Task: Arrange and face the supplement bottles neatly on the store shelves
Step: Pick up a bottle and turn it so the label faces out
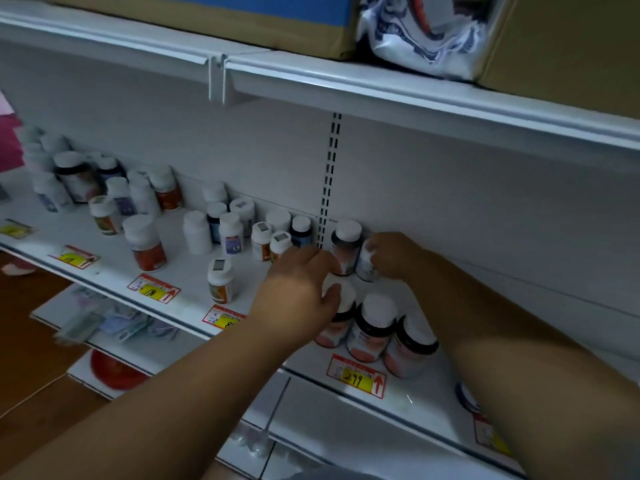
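Several supplement bottles with white caps stand scattered on a white store shelf (187,268). My left hand (298,292) grips the white cap of a dark bottle with an orange label (337,323) at the front of a short row. Two matching dark bottles (372,330) (410,348) stand right of it at the shelf's front edge. My right hand (393,254) grips a small pale bottle (365,265) near the back wall, beside a taller dark bottle (346,245). Loose bottles such as an orange-labelled one (221,280) stand to the left.
Red and yellow price tags (356,375) line the shelf's front rail. An upper shelf (381,88) carries cardboard boxes and a white bag (422,32). A slotted upright (329,178) runs down the back wall. A lower shelf (100,323) holds packets, and a red object lies below it.
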### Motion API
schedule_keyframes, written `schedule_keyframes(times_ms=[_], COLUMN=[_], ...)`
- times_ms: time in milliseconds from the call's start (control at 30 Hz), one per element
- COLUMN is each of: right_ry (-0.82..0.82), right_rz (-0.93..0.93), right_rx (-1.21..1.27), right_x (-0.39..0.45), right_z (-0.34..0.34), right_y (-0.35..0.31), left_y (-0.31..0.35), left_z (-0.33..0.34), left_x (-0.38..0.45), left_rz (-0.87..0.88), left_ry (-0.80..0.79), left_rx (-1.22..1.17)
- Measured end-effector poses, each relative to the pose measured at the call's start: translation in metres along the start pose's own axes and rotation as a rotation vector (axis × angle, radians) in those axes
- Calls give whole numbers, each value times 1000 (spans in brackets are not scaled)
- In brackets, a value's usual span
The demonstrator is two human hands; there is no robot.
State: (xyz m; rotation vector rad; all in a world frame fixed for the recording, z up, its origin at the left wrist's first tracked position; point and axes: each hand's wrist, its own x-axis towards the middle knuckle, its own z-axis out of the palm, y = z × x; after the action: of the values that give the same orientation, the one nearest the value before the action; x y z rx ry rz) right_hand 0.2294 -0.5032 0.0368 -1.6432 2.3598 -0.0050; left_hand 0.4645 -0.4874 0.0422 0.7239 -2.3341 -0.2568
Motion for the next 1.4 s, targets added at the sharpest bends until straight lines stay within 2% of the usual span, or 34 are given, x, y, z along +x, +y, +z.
schedule_keyframes(times_ms=[100, 267, 367, 433, 567, 667, 733, 867, 1067, 1267, 1400], right_ry=[189, 286, 430, 511, 663, 789, 843, 935, 1030, 1128, 1090], right_rz=[46, 87, 130, 206, 227, 265, 344, 421, 488, 495, 527], right_rx=[-5, 86, 357, 572, 1083, 1173, 1245, 1262, 1161, 1209, 1228], right_x=[15, 25, 7, -18, -90, -140, -168, -238, -339, -434, -504], right_z=[15, 20, 14, 6, -11, -11, -5, 3, 16, 33, 52], right_y=[4, 8, 13, 13, -2, -17, -24, -22, 16, 87, 146], left_y=[-8, -23, -34, -35, -18, 3, 22, 79, 160, 271, 353], left_z=[10, 18, 17, 17, 20, 21, 23, 23, 35, 67, 102], left_x=[8, 14, 24, 30, 35, 28, 17, -9, -33, -69, -106], left_rz=[-23, -38, -65, -58, -67, -61, 2, 266, 419, 486, 486], left_ry=[-6, -74, -37, -49, -105, -179, -233, -359, -477, -489, -558], left_rx=[-30, -98, -169, -244, -465, -626, -718, -809, -837, -820, -801])
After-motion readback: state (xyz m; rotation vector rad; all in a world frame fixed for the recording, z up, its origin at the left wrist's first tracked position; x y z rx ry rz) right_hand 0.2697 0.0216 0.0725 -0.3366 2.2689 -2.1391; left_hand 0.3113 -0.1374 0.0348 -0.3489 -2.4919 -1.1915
